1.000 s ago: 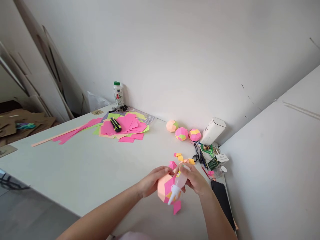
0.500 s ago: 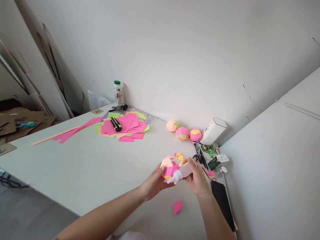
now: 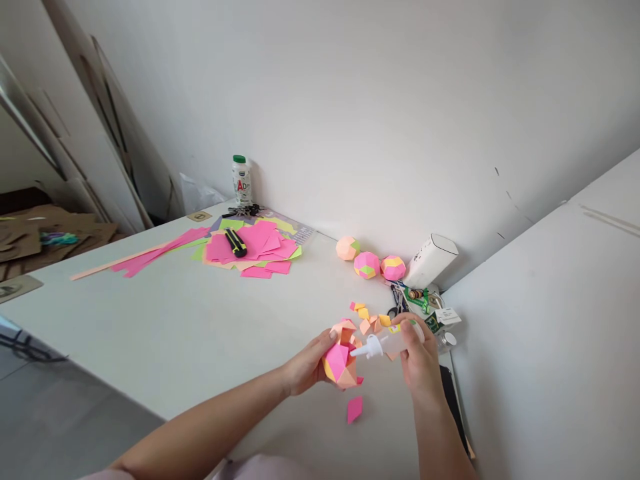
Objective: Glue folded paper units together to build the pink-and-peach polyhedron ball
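My left hand (image 3: 311, 363) is closed around a partly open paper ball (image 3: 338, 363) made of pink, peach and yellow facets. My right hand (image 3: 419, 350) grips a translucent glue bottle (image 3: 395, 339), tilted sideways. Its white nozzle points left, and the tip is at the ball's open side; whether it touches the paper I cannot tell. A loose pink paper diamond (image 3: 355, 409) lies on the table just below the ball. Behind the bottle are small folded paper pieces (image 3: 367, 325) in orange, yellow and peach.
Three finished-looking paper balls (image 3: 367, 265) sit by the wall beside a white box (image 3: 431, 260). Scissors, pens and a small jar (image 3: 447, 342) crowd the right edge. Farther left, a utility knife (image 3: 235, 243) rests on coloured paper sheets (image 3: 265, 241), near a green-capped bottle (image 3: 243, 181).
The glue bottle has moved right, off the front of the ball, and its nozzle now points at the opening. The left hand has turned the ball so its open side faces right.
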The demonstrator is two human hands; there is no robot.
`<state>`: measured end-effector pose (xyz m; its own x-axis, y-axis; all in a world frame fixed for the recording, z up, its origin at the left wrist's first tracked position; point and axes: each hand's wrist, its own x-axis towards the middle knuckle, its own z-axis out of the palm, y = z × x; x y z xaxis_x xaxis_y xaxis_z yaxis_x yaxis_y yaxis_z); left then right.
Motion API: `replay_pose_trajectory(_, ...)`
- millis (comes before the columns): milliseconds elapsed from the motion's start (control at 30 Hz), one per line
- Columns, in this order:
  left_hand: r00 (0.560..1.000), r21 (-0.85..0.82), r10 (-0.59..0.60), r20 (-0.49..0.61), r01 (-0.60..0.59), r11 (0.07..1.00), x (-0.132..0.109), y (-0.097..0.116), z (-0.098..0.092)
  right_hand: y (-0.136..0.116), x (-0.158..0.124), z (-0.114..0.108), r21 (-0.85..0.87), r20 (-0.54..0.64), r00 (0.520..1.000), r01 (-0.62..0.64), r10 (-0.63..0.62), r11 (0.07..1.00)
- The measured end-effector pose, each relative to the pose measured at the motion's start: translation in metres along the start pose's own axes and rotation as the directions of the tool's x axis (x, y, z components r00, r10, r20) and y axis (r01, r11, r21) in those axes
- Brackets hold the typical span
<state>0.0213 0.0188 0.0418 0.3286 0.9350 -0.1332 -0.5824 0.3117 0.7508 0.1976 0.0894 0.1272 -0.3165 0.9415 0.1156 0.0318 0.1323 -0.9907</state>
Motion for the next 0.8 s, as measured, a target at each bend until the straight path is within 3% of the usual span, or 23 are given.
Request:
replay_pose_trajectory(300,0.997,0.097,-0.002,-0.08,0.01,0.995,0.001,-0.004,-0.005,-0.012,-0.008,0.004,-0.238,0.081,0.978,0.206,-0.192,0.949)
replay_pose_trajectory(800,0.996,0.092,-0.011,-0.089,0.019,0.996,0.0,-0.005,-0.005,-0.005,-0.01,0.003,-0.309,0.123,0.968,0.248,-0.22,0.918)
